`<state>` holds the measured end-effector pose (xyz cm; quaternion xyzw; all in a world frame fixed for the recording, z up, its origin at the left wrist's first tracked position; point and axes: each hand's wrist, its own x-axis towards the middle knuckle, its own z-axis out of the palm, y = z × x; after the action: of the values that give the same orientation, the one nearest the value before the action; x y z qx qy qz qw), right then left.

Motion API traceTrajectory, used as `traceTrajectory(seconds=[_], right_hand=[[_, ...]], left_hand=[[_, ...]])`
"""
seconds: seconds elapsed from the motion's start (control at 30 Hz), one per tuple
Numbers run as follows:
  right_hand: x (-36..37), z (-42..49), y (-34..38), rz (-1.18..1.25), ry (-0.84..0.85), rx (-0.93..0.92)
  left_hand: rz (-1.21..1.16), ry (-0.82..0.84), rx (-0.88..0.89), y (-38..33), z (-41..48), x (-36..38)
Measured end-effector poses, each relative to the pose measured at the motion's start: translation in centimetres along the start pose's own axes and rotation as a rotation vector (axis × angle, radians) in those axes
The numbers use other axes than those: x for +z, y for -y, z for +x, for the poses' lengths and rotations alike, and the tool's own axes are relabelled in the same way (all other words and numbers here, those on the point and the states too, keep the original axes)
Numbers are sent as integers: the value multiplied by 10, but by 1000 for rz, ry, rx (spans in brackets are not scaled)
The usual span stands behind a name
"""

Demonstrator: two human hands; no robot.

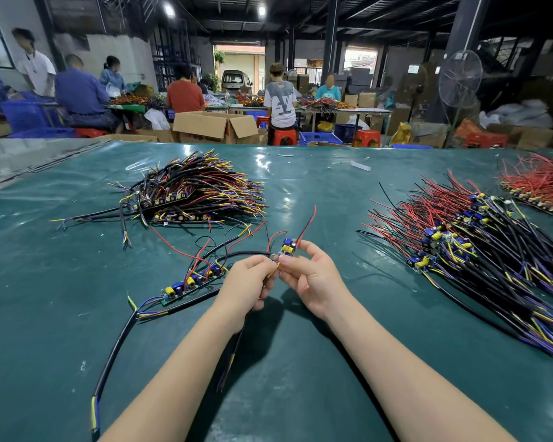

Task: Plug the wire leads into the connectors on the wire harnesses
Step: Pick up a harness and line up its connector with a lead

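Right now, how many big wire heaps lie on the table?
3: left heap, centre-left; right heap, at right; red heap, far right edge, cut off. Others may lie outside view.

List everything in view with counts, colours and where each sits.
Green table cover: one, green, under everything.
Black-sheathed harness heap: one, black with yellow and purple tips, far left.
Red-and-black wired board heap: one, right.
Red wire heap: one, far right edge.
Strip of small circuit boards: one, green, centre left.
Open cardboard box: one, brown, floor behind.
Pedestal fan: one, back right.
Workers: at least six, back tables.
Small circuit board: one, red-wired, held above table centre.
Black cable: one, black, held beside it.
Left hand: pinches the cable's leads.
Right hand: holds the board.
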<state>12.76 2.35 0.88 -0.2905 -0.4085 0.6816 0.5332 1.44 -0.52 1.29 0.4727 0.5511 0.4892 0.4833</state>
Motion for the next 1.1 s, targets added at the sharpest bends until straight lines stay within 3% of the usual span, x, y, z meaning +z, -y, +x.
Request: traceTrajectory(seconds=[0.2, 0.37, 0.47, 0.73, 0.9, 1.1], right_hand=[[-1, 1, 2, 60, -60, -55], [0, 0, 0, 135, -75, -32], [0, 0, 0, 139, -54, -30], [0, -1, -1, -10, -57, -53], [4, -2, -4, -184, -79, -84], [4, 0, -5, -203, -88, -112]], left_hand=[[79, -32, 105, 3, 0, 1], [359, -113, 329, 3, -3, -1], [370, -177, 392, 3, -3, 0], [362, -212, 389, 6, -1, -1], [263, -193, 257, 6, 5, 2], [98, -66, 138, 6, 5, 1]])
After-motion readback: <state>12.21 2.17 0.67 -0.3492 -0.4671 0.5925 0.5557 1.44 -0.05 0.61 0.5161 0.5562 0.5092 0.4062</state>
